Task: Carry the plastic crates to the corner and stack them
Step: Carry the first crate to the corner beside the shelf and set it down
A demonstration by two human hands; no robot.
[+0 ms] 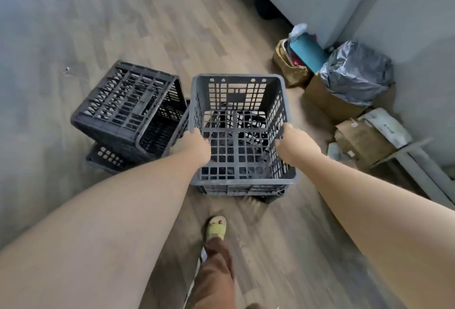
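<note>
A grey slatted plastic crate sits upright in the middle of the view, open side up. My left hand grips its left rim and my right hand grips its right rim. Through its grid bottom I see dark shapes of another crate underneath. To the left, a black crate lies tipped on its side, resting on a further black crate that shows only at its lower edge.
Wooden plank floor all around. At the right, along the grey wall: a brown bag with a teal roll, a box with a grey plastic bag, flattened cardboard. My foot in a yellow slipper stands behind the crate.
</note>
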